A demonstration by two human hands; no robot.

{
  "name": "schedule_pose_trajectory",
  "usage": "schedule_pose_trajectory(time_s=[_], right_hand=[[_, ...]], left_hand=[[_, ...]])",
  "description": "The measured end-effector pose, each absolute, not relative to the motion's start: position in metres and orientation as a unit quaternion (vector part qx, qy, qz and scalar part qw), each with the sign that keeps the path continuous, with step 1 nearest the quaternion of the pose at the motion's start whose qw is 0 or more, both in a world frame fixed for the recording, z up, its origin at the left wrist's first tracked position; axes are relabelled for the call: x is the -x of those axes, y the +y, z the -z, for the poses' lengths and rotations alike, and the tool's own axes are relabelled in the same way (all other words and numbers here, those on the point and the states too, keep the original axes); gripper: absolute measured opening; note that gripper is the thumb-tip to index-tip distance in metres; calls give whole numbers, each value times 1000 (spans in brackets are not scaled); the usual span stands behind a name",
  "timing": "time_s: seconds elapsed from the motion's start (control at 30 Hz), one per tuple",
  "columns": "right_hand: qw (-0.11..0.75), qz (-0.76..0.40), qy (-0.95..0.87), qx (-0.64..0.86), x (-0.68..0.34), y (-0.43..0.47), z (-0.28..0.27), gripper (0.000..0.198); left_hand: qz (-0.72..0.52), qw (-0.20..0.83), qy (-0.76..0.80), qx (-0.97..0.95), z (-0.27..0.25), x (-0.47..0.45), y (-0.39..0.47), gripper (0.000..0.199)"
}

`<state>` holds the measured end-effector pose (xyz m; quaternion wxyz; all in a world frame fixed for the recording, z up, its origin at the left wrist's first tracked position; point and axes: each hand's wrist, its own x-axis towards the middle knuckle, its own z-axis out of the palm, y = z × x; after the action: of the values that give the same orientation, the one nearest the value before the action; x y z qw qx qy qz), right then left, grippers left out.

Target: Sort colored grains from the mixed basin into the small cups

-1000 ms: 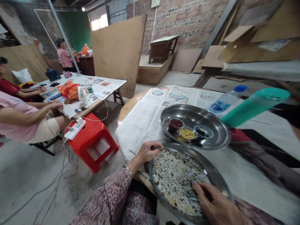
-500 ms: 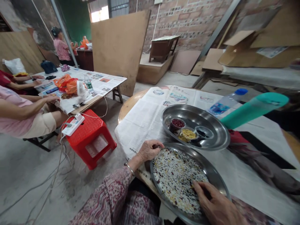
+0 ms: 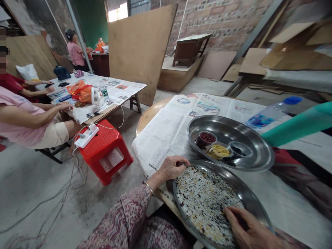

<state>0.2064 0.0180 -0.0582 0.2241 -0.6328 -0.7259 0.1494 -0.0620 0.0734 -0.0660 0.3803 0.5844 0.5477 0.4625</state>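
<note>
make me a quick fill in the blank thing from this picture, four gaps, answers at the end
1. The left hand grasps the rim of the near tray, while the fingertips of the ____ hand touch its mixed grains.
2. The far tray holds ____ small cups.
3. The clear bottle has a ____ cap.
4. The white power strip lies on a ____ stool.

Missing words: right; three; blue; red.
</note>
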Motion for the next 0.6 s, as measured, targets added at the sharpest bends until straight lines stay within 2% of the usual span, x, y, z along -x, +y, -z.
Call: schedule_pose_trajectory(time_s=[0.33,0.6], right_hand=[[237,-121,-744,613,-199,15,60,45],[269,-201,-744,578,-197,18,44,35]], left_hand=[[-462,364,557,-587,61,63,74,22],[-449,345,561,-604,57,66,75,22]])
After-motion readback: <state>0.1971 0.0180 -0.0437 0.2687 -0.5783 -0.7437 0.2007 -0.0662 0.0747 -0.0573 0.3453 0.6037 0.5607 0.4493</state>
